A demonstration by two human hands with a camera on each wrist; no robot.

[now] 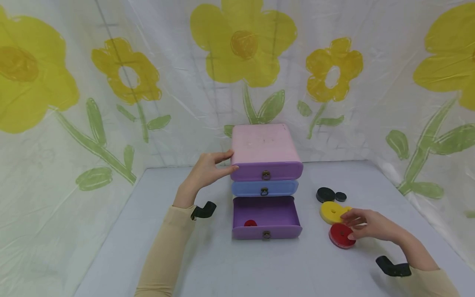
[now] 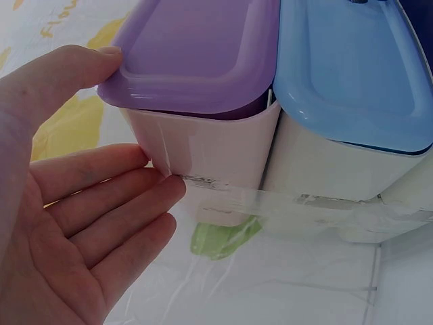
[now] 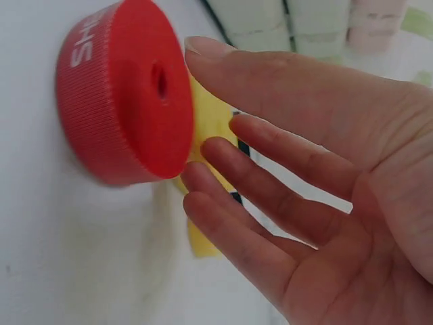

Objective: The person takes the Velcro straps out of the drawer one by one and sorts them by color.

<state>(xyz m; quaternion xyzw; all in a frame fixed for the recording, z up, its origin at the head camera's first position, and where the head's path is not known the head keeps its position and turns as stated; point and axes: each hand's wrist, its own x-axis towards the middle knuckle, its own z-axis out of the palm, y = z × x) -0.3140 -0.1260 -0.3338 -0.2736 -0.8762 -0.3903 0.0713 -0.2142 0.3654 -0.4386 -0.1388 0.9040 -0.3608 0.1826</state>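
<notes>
My left hand [image 1: 206,175] rests against the left corner of a pink-topped chest of drawers [image 1: 265,142]. Its thumb touches the edge of the top purple drawer [image 2: 203,54], while nearly straight fingers lie along the pink side. The bottom purple drawer [image 1: 264,210] is pulled out, with a small red disc [image 1: 250,223] inside. On the right, my right hand [image 1: 375,225] hovers at a large red disc [image 1: 338,236] with a ribbed rim, white letters and a centre hole. In the right wrist view its fingers are loosely spread, with nothing gripped. A yellow disc [image 1: 331,212] lies just behind.
Farther back on the table [image 1: 208,268] lie a large black disc [image 1: 325,194] and a small black disc [image 1: 340,196]. The middle blue drawer [image 1: 246,188] is closed. A sheet painted with yellow flowers [image 1: 243,45] hangs behind the table.
</notes>
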